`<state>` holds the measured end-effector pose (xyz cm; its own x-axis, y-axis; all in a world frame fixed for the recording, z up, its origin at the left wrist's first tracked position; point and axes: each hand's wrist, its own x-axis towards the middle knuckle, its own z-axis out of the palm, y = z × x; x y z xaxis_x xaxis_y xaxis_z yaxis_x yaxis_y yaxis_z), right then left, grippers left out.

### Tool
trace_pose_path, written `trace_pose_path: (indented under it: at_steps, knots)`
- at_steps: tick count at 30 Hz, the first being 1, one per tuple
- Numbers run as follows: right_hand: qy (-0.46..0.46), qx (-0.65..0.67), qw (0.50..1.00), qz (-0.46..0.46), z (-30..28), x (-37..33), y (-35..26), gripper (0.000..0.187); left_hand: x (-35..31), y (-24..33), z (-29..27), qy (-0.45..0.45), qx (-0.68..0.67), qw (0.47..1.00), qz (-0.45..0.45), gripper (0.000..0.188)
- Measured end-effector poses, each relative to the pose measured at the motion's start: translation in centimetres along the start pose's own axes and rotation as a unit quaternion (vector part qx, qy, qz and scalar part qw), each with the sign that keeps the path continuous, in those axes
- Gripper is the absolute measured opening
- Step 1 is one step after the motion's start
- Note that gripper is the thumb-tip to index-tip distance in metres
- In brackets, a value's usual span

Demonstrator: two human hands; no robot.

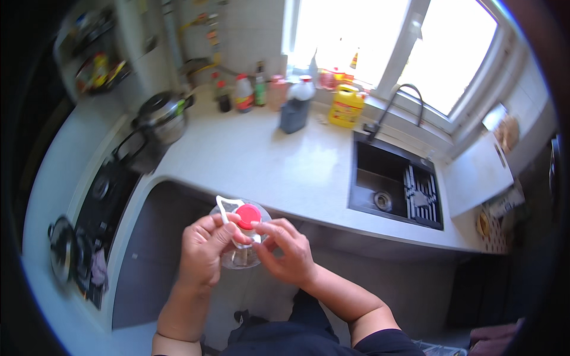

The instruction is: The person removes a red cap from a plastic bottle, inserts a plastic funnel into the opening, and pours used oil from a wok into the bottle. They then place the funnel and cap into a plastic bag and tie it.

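We see steel pot [169,127] at ten o'clock, dark lidded pan [60,252] at eight, yellow jug [346,107] at one, black sink [369,168] and white board [478,175] both at three.

Red cap [247,216], white handle [221,207], bottle [242,258] apparently clear; yellow jug [347,108], black sink [374,163].

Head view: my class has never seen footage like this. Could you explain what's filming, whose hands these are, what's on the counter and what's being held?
There is no machine here: these are a person's bare hands, filmed from above by a wide camera on their head. Its lens bends straight edges.

The left hand holds a clear container with a red cap and white handle. The right hand has its fingers at the cap's edge; whether they grip it is unclear.

Beyond, the pale counter carries bottles and a yellow jug toward the window, with a dark sink on the right.
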<state>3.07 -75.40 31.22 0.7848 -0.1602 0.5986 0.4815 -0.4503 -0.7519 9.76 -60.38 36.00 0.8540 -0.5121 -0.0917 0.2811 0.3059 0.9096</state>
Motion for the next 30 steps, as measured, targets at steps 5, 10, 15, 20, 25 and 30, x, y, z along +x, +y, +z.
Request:
trace_pose_path:
  at_steps: [5, 10, 15, 20, 25, 30]
  knots:
    - [0.112, -0.068, 0.99, 0.055, -14.4, 2.7, 3.7, 0.046, 8.2, -0.4, 12.2, -0.121, -0.009, 0.993, 0.007, 0.022]
    - [0.088, -0.154, 0.979, 0.096, -27.9, 4.7, 6.6, 0.061, 15.1, -2.9, 23.5, -0.206, -0.037, 0.978, -0.001, 0.023]
    - [0.15, -0.216, 0.951, 0.164, -36.2, 5.2, 10.5, 0.059, 21.8, -7.1, 31.8, -0.266, -0.044, 0.962, -0.046, 0.026]
    - [0.212, -0.269, 0.903, 0.261, -41.1, 3.6, 15.8, 0.06, 27.9, -14.2, 37.4, -0.316, -0.019, 0.942, -0.111, 0.024]
    - [0.275, -0.328, 0.852, 0.3, -42.9, 0.1, 22.0, 0.049, 31.7, -22.1, 40.7, -0.366, 0.02, 0.915, -0.169, 0.019]
    - [0.316, -0.372, 0.792, 0.367, -42.0, -2.6, 26.5, 0.048, 33.8, -27.0, 41.4, -0.36, 0.036, 0.905, -0.222, 0.017]
